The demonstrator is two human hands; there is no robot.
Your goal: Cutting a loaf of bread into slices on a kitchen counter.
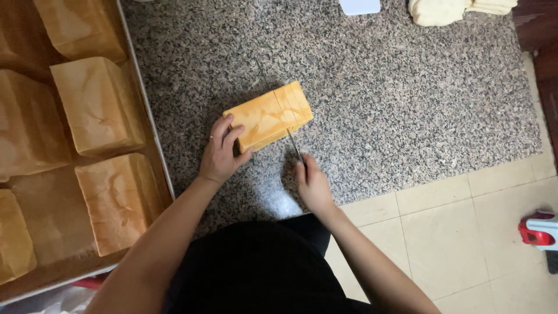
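Observation:
A golden rectangular bread loaf [264,116] lies on the speckled granite counter [383,99]. Cut lines show near its right end, where slices [297,102] still stand against the loaf. My left hand [222,152] presses on the loaf's near left end, fingers spread over its top. My right hand [312,181] grips the handle of a long thin knife [279,113], whose blade runs across the loaf at the cut.
A metal tray [152,116] at the left holds several whole loaves [99,104] on brown paper. Pale dough pieces [447,9] and a white object [360,6] sit at the counter's far edge. Tiled floor [465,232] lies right, with a red-and-white object [540,231].

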